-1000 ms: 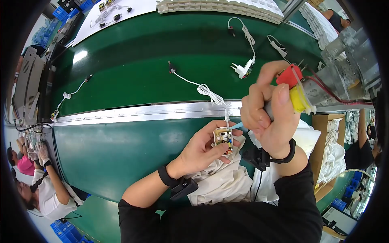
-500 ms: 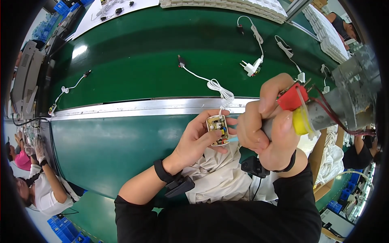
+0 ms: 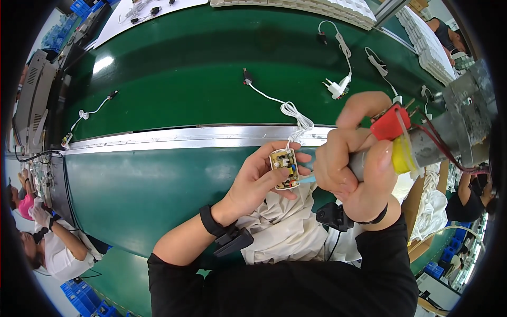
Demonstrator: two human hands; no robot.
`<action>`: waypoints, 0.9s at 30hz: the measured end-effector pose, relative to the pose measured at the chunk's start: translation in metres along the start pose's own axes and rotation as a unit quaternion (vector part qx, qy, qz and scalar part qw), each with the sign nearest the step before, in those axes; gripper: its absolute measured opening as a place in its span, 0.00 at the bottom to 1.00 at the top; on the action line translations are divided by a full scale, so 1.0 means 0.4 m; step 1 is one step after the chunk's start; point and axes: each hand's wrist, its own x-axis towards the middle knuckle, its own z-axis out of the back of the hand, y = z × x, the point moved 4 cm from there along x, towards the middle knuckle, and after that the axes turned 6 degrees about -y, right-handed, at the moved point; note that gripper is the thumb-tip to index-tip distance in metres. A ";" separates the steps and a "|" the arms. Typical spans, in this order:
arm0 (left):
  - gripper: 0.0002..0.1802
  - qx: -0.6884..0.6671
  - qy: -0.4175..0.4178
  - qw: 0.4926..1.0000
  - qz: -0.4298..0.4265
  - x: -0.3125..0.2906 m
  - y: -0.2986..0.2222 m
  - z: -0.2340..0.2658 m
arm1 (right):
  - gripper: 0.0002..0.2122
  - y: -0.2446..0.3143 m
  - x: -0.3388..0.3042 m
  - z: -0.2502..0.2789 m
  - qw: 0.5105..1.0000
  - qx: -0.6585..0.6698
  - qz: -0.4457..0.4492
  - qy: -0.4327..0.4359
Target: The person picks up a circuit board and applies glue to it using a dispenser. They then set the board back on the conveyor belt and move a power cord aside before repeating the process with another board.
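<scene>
My left hand (image 3: 254, 180) holds an opened white power adapter (image 3: 281, 159), its circuit board facing up and my thumb lying over part of it. From the adapter's top a coiled white cord (image 3: 296, 114) runs across the metal rail onto the green belt, ending in a dark connector (image 3: 247, 77). My right hand (image 3: 355, 153) is wrapped round a grey cylindrical tool (image 3: 434, 138) with a red switch (image 3: 391, 122) and yellow tape. Its light-blue tapered tip (image 3: 308, 180) points at the adapter's lower right side; whether they touch, I cannot tell.
Beyond the metal rail (image 3: 185, 138), more corded adapters lie on the belt (image 3: 179, 95), one showing a white two-pin plug (image 3: 338, 87). Pale trays (image 3: 301, 9) line the back. A carton of white pieces (image 3: 429, 211) stands at right. At left, a co-worker (image 3: 66, 248) wears gloves.
My right hand and the tool have shifted slightly right, and the tip has drawn back a little. The middle and right cords appear farther right. My left hand stays nearly still.
</scene>
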 end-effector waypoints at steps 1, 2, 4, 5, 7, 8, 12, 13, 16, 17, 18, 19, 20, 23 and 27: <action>0.21 -0.001 -0.001 1.000 0.000 0.000 0.003 0.001 | 0.22 -0.001 -0.001 -0.001 1.000 -0.001 0.001 0.001; 0.21 -0.025 0.008 1.000 0.003 0.001 0.007 0.000 | 0.22 -0.003 -0.003 -0.002 1.000 -0.001 0.001 0.001; 0.21 -0.072 0.029 0.997 0.009 0.002 0.014 -0.001 | 0.23 -0.006 -0.005 -0.005 1.000 -0.003 0.003 0.001; 0.21 -0.073 0.029 0.997 0.009 0.002 0.014 0.000 | 0.23 -0.008 -0.005 -0.006 1.000 -0.004 0.005 0.001; 0.22 -0.088 0.049 0.995 0.016 -0.003 0.012 -0.002 | 0.23 -0.014 -0.006 -0.008 1.000 -0.006 0.006 0.001; 0.22 -0.096 0.058 0.994 0.020 -0.004 0.014 -0.002 | 0.23 -0.018 -0.007 -0.009 1.000 -0.007 0.007 0.001; 0.23 -0.098 0.068 0.992 0.026 -0.003 0.014 0.002 | 0.23 -0.020 -0.009 -0.016 1.000 -0.010 0.014 0.000; 0.23 -0.098 0.068 0.992 0.026 -0.004 0.015 0.002 | 0.23 -0.018 -0.010 -0.014 1.000 -0.009 0.014 0.000; 0.23 -0.100 0.067 0.992 0.025 -0.005 0.019 0.002 | 0.25 -0.015 -0.013 -0.002 0.998 -0.060 -0.006 0.009; 0.23 -0.101 0.067 0.992 0.025 -0.006 0.020 0.002 | 0.25 -0.015 -0.013 -0.002 0.998 -0.059 -0.007 0.009; 0.23 -0.101 0.064 0.993 0.024 -0.006 0.021 0.002 | 0.25 -0.016 -0.014 -0.001 0.998 -0.056 -0.009 0.008; 0.23 -0.099 0.062 0.993 0.021 -0.006 0.022 0.001 | 0.25 -0.014 -0.015 0.001 0.998 -0.054 -0.009 0.006; 0.23 -0.096 0.061 0.993 0.019 -0.005 0.022 0.000 | 0.25 -0.013 -0.016 0.004 0.999 -0.051 -0.008 0.003; 0.23 -0.082 0.059 0.995 0.025 -0.003 0.025 -0.010 | 0.25 -0.008 -0.019 0.012 0.999 -0.042 -0.006 -0.004; 0.23 -0.051 0.059 0.997 0.021 0.011 0.022 -0.013 | 0.26 0.009 -0.024 0.026 0.999 -0.029 -0.001 -0.014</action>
